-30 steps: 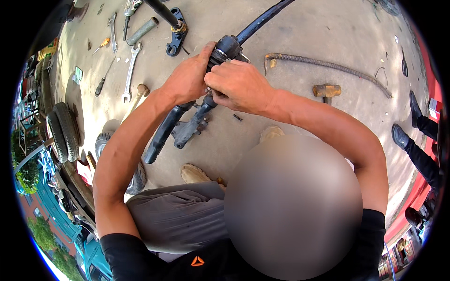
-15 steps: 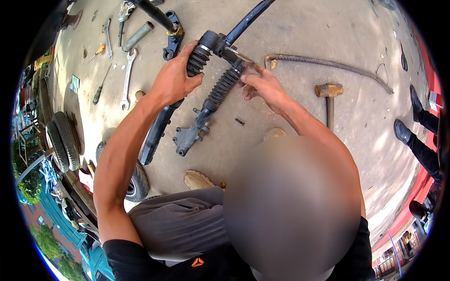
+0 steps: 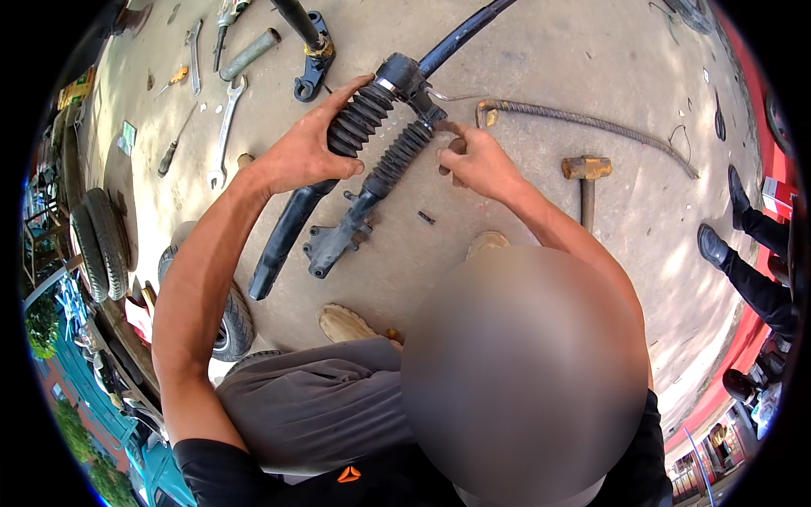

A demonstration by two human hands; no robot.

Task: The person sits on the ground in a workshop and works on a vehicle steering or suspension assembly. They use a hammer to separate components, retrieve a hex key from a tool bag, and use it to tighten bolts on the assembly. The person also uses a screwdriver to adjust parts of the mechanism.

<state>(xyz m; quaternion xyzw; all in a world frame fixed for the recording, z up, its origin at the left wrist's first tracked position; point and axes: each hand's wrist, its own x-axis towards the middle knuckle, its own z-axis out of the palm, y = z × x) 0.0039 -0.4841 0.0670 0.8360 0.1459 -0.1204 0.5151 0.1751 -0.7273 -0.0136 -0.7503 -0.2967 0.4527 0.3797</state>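
- We find the left hand (image 3: 304,148) spread around the left bellows (image 3: 361,122) of a black fork assembly (image 3: 404,78), thumb on the near side, index finger reaching up to the clamp; we record it as holding the bellows.
- We note the right hand (image 3: 481,160) with its index finger extended to the top end of the right bellows (image 3: 399,158); its other fingers are curled, and we cannot tell whether they hold anything.
- We place the fork assembly between the two hands, its lower legs slanting down toward us and a black tube (image 3: 460,40) running up beyond both hands.
- Right of the right hand we list a ribbed bar (image 3: 583,121) and a hammer (image 3: 586,168).
- Below the right hand lies a small dark piece (image 3: 427,217).
- Left of the left hand we list an open-ended wrench (image 3: 226,135) and a screwdriver (image 3: 169,158); beyond that hand, a pipe (image 3: 251,55).
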